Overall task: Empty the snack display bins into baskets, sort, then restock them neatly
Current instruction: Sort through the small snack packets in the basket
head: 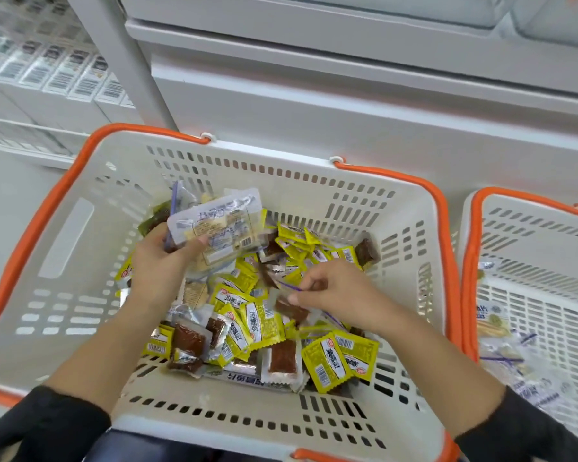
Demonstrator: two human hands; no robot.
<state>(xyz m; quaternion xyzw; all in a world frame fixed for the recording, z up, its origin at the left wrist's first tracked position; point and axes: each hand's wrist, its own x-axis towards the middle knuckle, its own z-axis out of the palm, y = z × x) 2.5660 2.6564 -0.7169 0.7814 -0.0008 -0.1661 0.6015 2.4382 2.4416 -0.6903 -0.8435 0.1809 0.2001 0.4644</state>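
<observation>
A white basket (64, 235) with orange handles stands in front of me, its bottom covered with several small yellow snack packets (327, 361) and clear packets of brown snacks (282, 360). My left hand (161, 261) grips a stack of clear and white packets with purple edges (214, 225), lifted above the heap. My right hand (334, 291) reaches into the heap and pinches the purple edge of another clear packet (289, 288). A second white basket (528, 295) at the right holds several clear purple-edged packets (504, 355).
White shelving (347, 95) rises right behind the baskets. At the upper left, a shelf edge carries rows of barcode labels (57, 75). Pale floor shows to the left of the main basket.
</observation>
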